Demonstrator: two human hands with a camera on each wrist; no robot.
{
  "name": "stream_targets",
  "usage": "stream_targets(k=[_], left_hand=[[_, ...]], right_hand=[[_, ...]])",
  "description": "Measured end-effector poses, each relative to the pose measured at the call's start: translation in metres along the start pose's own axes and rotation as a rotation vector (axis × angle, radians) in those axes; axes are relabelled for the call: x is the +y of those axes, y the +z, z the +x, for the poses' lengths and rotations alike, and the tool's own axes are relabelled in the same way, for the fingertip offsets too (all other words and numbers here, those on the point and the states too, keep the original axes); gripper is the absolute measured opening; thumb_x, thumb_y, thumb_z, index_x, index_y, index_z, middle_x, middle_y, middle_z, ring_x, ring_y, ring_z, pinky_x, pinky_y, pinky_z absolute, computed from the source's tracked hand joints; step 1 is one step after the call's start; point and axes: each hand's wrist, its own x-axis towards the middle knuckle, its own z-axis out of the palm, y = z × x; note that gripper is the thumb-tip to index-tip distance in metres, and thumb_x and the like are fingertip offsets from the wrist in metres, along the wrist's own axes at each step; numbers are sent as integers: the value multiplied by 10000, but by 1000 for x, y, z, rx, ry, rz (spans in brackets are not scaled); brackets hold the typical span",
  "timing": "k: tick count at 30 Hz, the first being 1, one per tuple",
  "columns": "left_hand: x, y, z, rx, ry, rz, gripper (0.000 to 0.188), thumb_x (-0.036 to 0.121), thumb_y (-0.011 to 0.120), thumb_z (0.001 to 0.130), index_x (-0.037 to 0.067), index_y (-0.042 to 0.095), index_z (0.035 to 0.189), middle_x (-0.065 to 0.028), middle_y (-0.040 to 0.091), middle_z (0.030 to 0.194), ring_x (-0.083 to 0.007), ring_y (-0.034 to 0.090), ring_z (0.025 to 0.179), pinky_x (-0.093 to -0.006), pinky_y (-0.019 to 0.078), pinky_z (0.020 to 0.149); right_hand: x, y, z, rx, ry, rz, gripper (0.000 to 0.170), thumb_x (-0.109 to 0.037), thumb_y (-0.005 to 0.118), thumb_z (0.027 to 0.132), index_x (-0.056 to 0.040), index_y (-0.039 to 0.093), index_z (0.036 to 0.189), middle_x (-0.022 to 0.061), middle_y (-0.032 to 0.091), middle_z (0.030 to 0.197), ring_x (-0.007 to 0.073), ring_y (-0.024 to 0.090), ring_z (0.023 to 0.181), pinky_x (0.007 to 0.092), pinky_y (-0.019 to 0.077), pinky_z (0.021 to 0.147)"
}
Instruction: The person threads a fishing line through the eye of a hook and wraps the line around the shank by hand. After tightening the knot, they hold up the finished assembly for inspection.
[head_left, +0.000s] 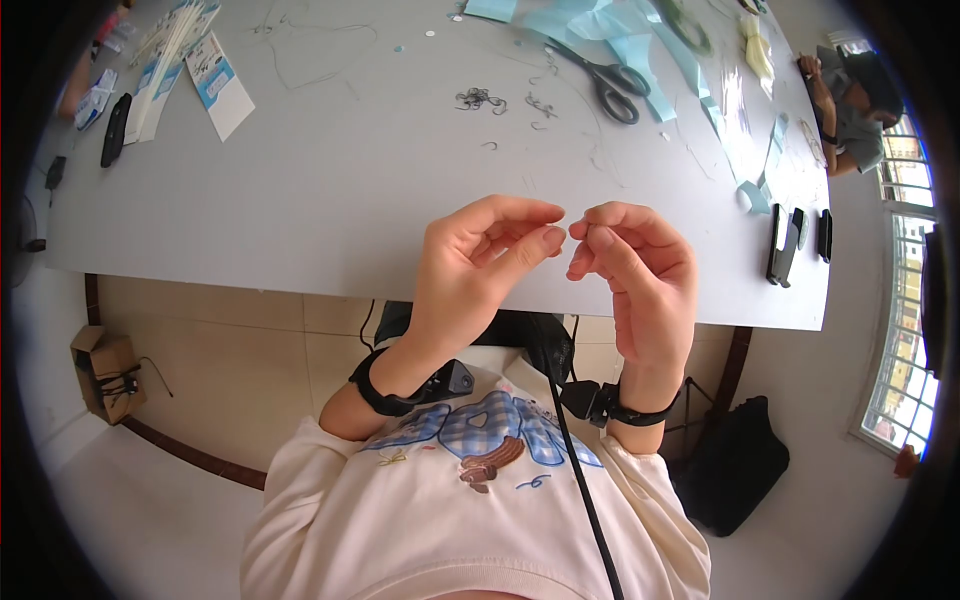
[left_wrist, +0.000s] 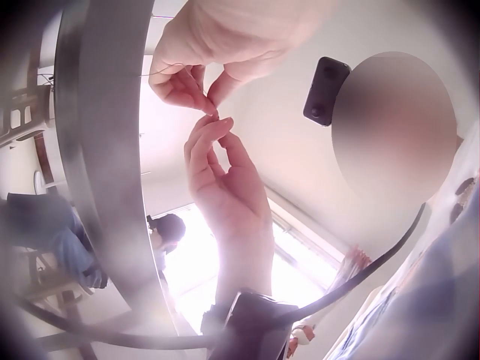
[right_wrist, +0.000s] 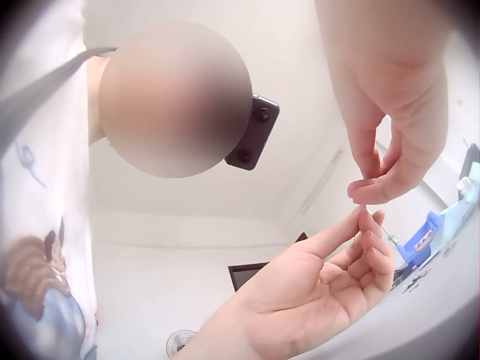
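Observation:
Above the near edge of the grey table (head_left: 300, 200), both hands meet fingertip to fingertip. My left hand (head_left: 475, 245) pinches with thumb and index finger, and a thin line (left_wrist: 156, 74) runs by its fingers in the left wrist view. My right hand (head_left: 645, 270) has its thumb against its curled index finger, pinching something tiny. The fingertips hide most of it, so I cannot tell its kind. Farther up the table lies a small pile of dark fish hooks (head_left: 480, 99), with a single hook (head_left: 490, 146) nearer the hands.
Black scissors (head_left: 612, 92) and pale blue strips (head_left: 645, 60) lie at the back. A stapler (head_left: 783, 245) stands at the right edge. White-and-blue cards (head_left: 220, 88) and a black box cutter (head_left: 115, 130) are at left. Another person (head_left: 855, 105) sits at the far right.

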Motion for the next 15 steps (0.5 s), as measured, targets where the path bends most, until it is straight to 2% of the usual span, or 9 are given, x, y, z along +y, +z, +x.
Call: stream_targets(k=[7, 9, 15], left_hand=[[-5, 3, -2, -6, 24, -5, 118, 47, 601, 815, -20, 595, 912, -58, 624, 814, -96, 589, 756, -208, 462, 691], [-4, 6, -3, 24, 83, 80, 114, 41, 603, 811, -18, 594, 909, -60, 625, 812, -100, 588, 752, -215, 457, 706], [-5, 8, -6, -24, 76, 60, 115, 36, 606, 806, -15, 595, 909, -62, 624, 824, -99, 584, 750, -220, 451, 712]], right_hand=[[2, -2, -4, 24, 6, 64, 95, -10, 587, 799, 40, 577, 879, 142, 628, 843, 151, 580, 647, 261, 475, 620], [3, -2, -6, 49, -7, 66, 92, -5, 593, 793, 31, 570, 874, 116, 621, 830, 143, 569, 658, 254, 458, 623], [13, -3, -8, 66, -15, 203, 95, -4, 607, 780, 13, 568, 864, 55, 585, 799, 115, 514, 686, 233, 402, 631]])
